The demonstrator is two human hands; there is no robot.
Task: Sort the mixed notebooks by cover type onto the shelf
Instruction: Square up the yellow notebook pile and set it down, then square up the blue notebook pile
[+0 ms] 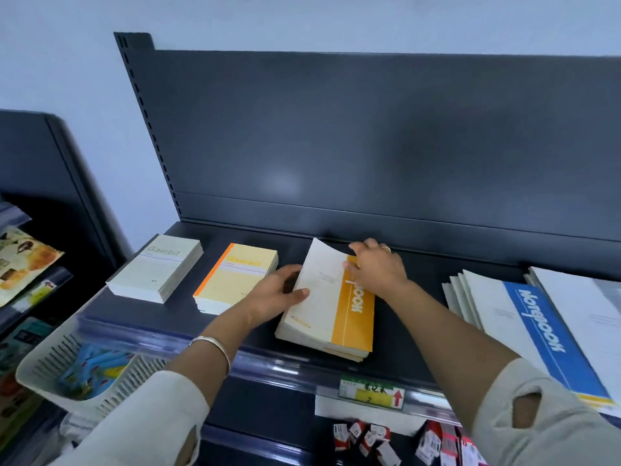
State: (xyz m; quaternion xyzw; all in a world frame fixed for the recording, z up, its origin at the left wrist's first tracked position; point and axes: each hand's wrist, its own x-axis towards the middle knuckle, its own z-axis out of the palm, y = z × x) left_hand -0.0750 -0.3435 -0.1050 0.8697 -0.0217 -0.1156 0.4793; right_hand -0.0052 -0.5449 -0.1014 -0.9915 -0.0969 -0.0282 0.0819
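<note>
On the dark shelf (255, 334) lie sorted piles. A stack of white-and-orange notebooks (331, 307) sits in the middle. My left hand (275, 295) grips its left edge, thumb on the top cover. My right hand (376, 267) presses on the far right corner of the top notebook. To the left stand a yellow Gambit stack (235, 277) and a pale grey Gambit stack (156, 267). At the right lies a fanned pile of white-and-blue notebooks (524, 327), with more white ones (584, 297) beyond it.
A white slotted basket (50, 371) with blue items hangs at the lower left. A price label (371, 391) sits on the shelf's front rail. Small red-and-white boxes (403, 438) fill the shelf below. Another rack with printed goods (23, 260) stands at the left.
</note>
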